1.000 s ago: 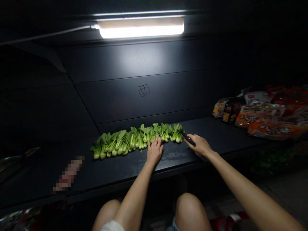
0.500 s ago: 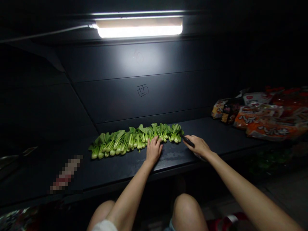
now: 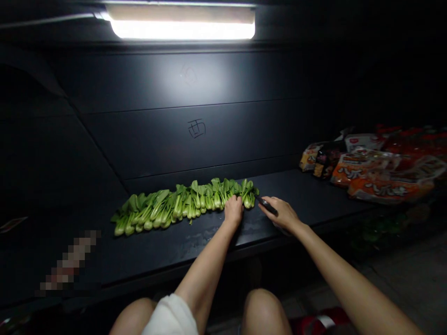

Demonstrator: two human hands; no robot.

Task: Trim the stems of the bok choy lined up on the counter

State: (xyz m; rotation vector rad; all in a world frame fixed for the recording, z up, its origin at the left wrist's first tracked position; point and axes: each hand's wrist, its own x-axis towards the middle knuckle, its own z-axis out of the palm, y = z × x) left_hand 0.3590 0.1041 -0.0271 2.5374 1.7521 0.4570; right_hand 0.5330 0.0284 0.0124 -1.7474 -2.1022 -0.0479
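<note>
A long row of green bok choy lies on the dark shelf, leaves toward the back wall and pale stem ends toward me. My left hand is at the front of the row near its right end, fingers curled in against the stems; the fingertips are hidden. At the row's right end, my right hand grips a slim black object that points at the last bunch. Its exact kind is unclear, and part of it is covered by the palm.
Orange food packets and other bagged goods are piled at the right of the shelf. A bright tube lamp hangs above, its cable running left. A blurred-out item lies at the left. Below the shelf are my knees.
My left hand has slid right along the row, and its spread fingers have curled in. The right hand keeps hold of the black object beside the row's end. The view has shifted slightly.
</note>
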